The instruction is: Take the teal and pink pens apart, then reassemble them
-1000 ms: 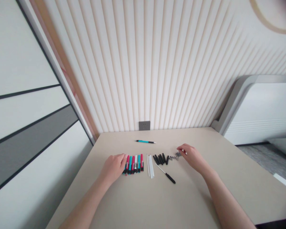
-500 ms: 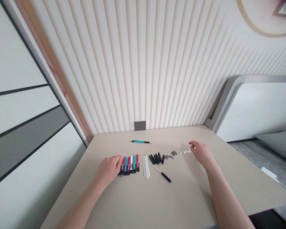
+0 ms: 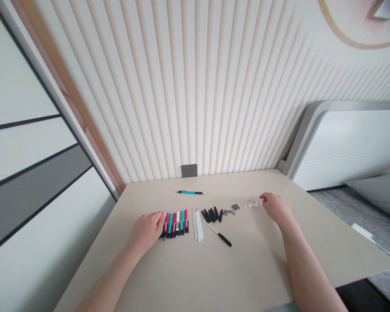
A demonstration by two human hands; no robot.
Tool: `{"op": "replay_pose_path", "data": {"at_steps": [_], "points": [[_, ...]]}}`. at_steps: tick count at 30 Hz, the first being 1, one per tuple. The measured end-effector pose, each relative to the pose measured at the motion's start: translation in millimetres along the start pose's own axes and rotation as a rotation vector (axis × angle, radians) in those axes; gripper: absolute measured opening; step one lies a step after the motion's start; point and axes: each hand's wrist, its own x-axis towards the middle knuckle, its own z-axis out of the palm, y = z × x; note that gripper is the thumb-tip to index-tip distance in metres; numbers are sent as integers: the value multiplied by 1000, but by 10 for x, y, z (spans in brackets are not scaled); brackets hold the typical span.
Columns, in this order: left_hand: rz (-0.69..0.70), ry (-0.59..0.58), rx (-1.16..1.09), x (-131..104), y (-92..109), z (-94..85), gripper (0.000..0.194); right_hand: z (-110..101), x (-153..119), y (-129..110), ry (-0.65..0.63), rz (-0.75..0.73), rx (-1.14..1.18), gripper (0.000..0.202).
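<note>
My left hand (image 3: 147, 229) rests at the left end of a row of pink, blue and white pen barrels (image 3: 173, 224), covering part of it; its fingertips are partly hidden. My right hand (image 3: 274, 207) is at the right end of small white pieces (image 3: 252, 203), its fingers curled, and whether it pinches one is too small to tell. Between the hands lie thin white tubes (image 3: 198, 225), several black grips (image 3: 212, 214), small metal parts (image 3: 229, 212) and little grey springs (image 3: 235, 206). A slim white refill with a black grip (image 3: 225, 239) lies diagonally in front.
One blue and black pen (image 3: 191, 192) lies crosswise toward the back of the beige table (image 3: 182, 273). A dark socket (image 3: 189, 170) is on the ribbed wall behind. A white object with a cable (image 3: 362, 231) sits at the right edge, near a bed.
My right hand has shifted slightly to the right, away from the white pieces. The left hand stays at the barrels. The whole view has moved a little.
</note>
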Motion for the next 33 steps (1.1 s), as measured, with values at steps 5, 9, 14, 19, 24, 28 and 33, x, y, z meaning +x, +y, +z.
{"op": "replay_pose_path", "data": {"at_steps": [5,9,14,19,24,28,33], "points": [[1,11,-6,5,-11,19,43,26,25,-28,-55,-24,-3,34],[5,13,-13,2,-9,14,42,21,30,-48,-61,-49,12,33],[9,17,-18,1,-5,5,42,24,31,-48,-70,-56,27,30],[4,26,-7,-1,-10,11,41,49,39,-44,-78,-72,41,30],[7,33,-18,-2,-13,22,40,80,74,-11,-66,-61,54,29],[1,32,-28,-4,-14,20,40,94,92,19,-59,-34,62,24],[-6,35,-31,-7,-11,20,41,95,79,17,-79,-37,60,25]]}}
